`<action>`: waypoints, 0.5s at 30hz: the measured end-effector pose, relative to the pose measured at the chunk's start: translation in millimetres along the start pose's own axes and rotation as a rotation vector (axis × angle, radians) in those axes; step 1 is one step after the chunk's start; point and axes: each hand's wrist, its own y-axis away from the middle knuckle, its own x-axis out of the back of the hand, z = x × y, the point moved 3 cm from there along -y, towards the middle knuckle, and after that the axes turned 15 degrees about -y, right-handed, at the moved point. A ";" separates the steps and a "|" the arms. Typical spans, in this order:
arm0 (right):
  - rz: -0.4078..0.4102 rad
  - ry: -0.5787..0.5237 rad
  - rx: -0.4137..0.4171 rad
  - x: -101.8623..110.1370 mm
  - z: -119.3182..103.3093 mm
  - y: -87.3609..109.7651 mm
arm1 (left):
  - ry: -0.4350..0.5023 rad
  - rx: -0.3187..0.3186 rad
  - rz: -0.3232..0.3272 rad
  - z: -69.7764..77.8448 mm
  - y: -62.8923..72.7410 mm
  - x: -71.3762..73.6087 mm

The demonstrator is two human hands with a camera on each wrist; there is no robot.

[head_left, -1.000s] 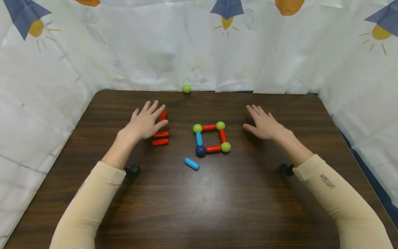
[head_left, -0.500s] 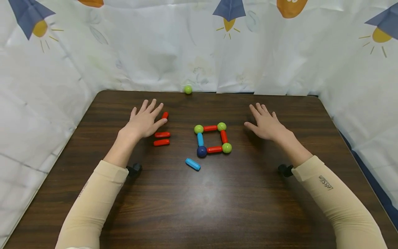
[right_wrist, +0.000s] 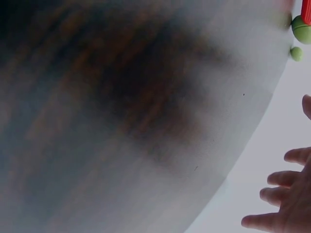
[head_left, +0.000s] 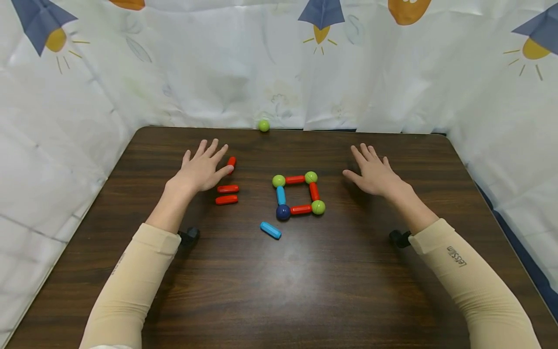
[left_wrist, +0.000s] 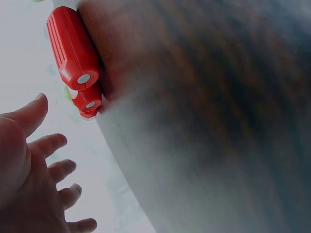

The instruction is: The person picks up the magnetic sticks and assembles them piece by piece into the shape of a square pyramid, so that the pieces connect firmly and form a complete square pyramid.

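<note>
My left hand [head_left: 198, 170] is spread flat above the table's left part, fingers straight, holding nothing. Close by its thumb lie red magnetic rods: a far one [head_left: 232, 164] partly behind the thumb, a middle one [head_left: 228, 188] and a near one [head_left: 226, 199]. The left wrist view shows a ribbed red rod [left_wrist: 73, 48] with a silvery end. On the right, my right hand [head_left: 372, 172] is likewise spread and holds nothing. Between the hands sits a four-sided frame of three red rods [head_left: 301, 209], a blue rod [head_left: 281, 196], three green balls [head_left: 318, 207] and a dark blue ball [head_left: 283, 212].
A loose blue rod [head_left: 271, 230] lies just in front of the frame. One green ball [head_left: 263, 125] rests at the far table edge, by the white printed curtain [head_left: 244, 72]. The dark wooden table [head_left: 287, 291] has curtain on its left, back and right.
The view has shifted slightly, so everything sits a few pixels over. Both hands stay spread in nearly the same places, and the rods and balls have not moved on the table.
</note>
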 end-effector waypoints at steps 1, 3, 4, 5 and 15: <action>-0.001 0.000 0.001 -0.2 -0.3 0.1 | 0.001 -0.003 -0.008 0.3 -0.1 -0.4; -0.007 0.005 -0.001 -0.8 -0.1 0.0 | 0.005 -0.007 -0.022 1.2 -0.1 -0.9; -0.010 0.006 -0.001 -1.1 -0.3 0.0 | 0.002 -0.009 -0.027 1.5 -0.3 -1.3; -0.013 0.007 -0.001 -1.5 -0.3 0.0 | 0.001 -0.010 -0.033 1.8 -0.8 -1.7; -0.016 0.011 0.002 -4.9 -0.8 -0.1 | -0.027 -0.043 -0.056 6.1 -10.2 -3.7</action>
